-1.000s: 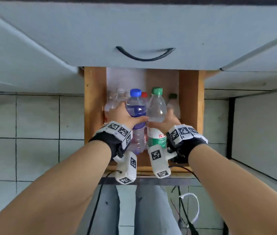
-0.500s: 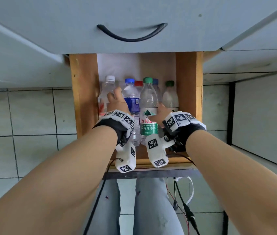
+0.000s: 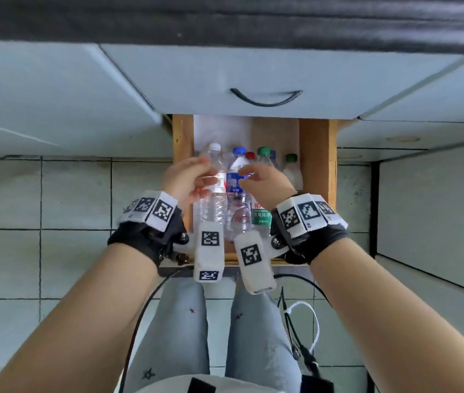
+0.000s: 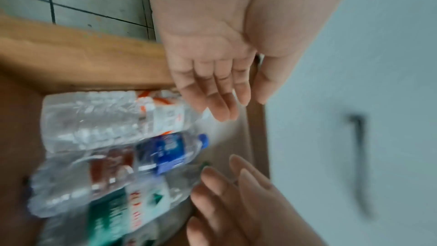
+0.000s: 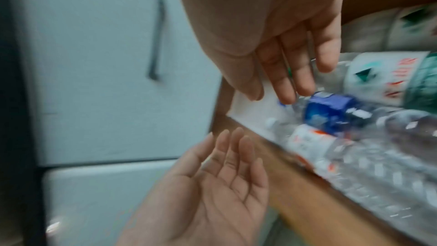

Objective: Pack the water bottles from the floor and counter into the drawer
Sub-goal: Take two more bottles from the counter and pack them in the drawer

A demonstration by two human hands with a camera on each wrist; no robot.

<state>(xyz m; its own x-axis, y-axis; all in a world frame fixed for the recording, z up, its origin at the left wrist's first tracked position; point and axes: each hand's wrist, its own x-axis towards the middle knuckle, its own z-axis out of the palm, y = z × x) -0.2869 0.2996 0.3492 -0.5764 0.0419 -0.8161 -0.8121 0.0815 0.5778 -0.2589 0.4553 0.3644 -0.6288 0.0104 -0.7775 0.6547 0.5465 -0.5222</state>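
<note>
Several water bottles stand upright in the open wooden drawer (image 3: 313, 177): a white-capped clear one (image 3: 210, 211), a blue-labelled one (image 3: 236, 180), a green-labelled one (image 3: 262, 217) and a smaller green-capped one (image 3: 291, 173). My left hand (image 3: 201, 173) and right hand (image 3: 249, 177) hover just above them, palms facing each other, fingers relaxed and holding nothing. In the left wrist view the left hand (image 4: 220, 89) is clear of the clear bottle (image 4: 106, 119). The right wrist view is blurred; the right hand (image 5: 288, 74) floats near the blue bottle (image 5: 331, 113).
A grey drawer front with a black handle (image 3: 266, 99) overhangs the drawer's far end, below a dark counter edge (image 3: 225, 21). Grey cabinet doors flank both sides. Tiled floor (image 3: 69, 194), my legs (image 3: 182, 321) and loose cables (image 3: 301, 321) lie below.
Both hands have let go of the blue-labelled and green-labelled bottles and drawn back above them. The bottles stay standing in the drawer.
</note>
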